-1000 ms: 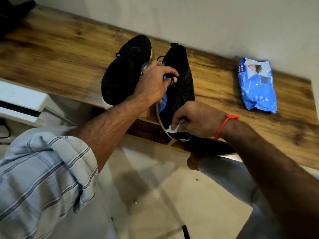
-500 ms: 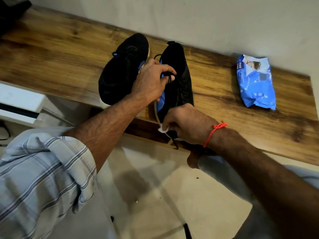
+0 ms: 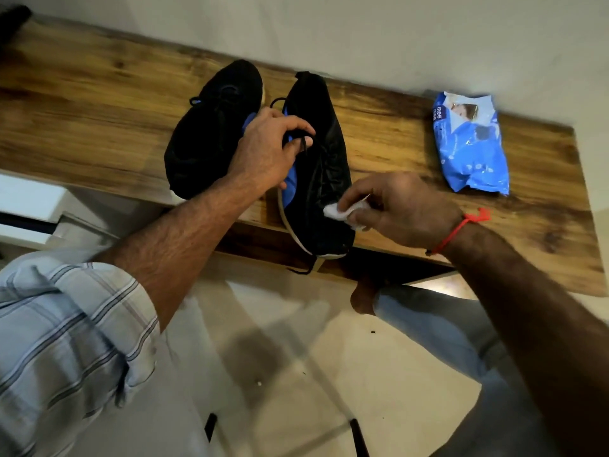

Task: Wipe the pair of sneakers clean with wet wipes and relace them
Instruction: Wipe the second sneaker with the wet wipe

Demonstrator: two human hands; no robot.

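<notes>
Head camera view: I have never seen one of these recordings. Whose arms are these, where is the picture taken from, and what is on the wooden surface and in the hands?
There is no machine here. A person wears a camera on the head, looking forward and down, so both arms reach in from the bottom of the picture.

On the wooden tabletop lie two black sneakers side by side: the left sneaker and the right sneaker, whose near end juts over the table edge. Farther right lies a blue pack of wet wipes.

The left hand steadies the right sneaker, fingers curled around it near its blue lining and laces. The right hand, with a red thread at the wrist, pinches a white wipe against that sneaker's side.
</notes>
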